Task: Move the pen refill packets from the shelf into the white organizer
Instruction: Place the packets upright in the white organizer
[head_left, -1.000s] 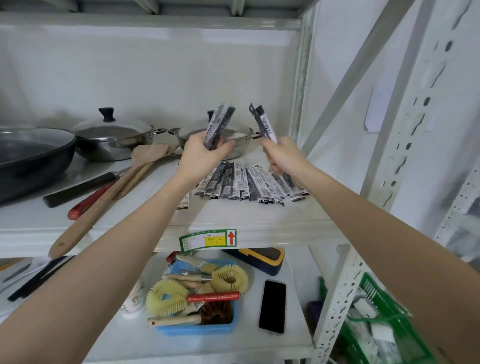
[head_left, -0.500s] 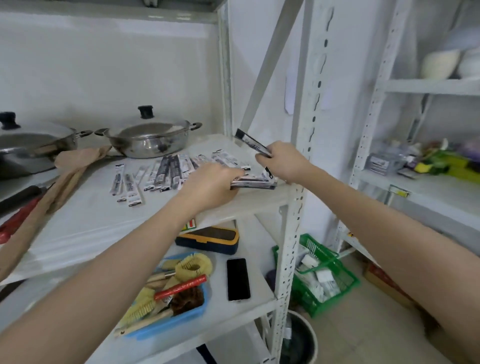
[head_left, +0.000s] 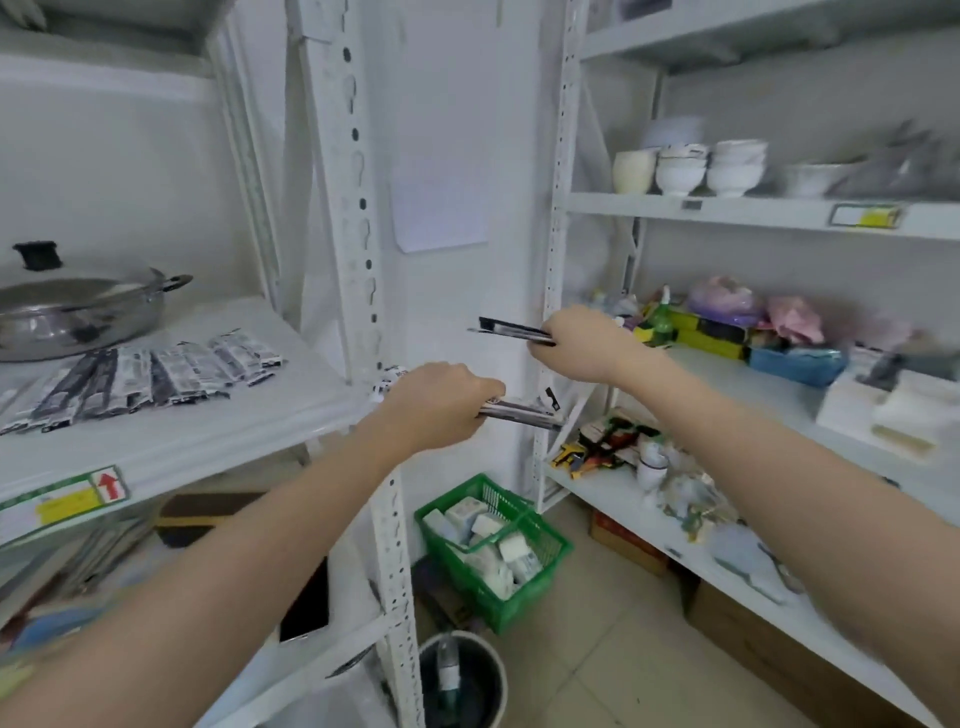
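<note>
Left hand grips a bundle of refill packets; right hand grips another bundle; more packets lie near the shelf's front edge.

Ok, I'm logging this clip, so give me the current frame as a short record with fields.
left hand: closed on pen refill packets
right hand: closed on more packets
remaining packets: row lying on left shelf, beside steel pot
floor: green basket
white organizer: not clearly identifiable
</note>
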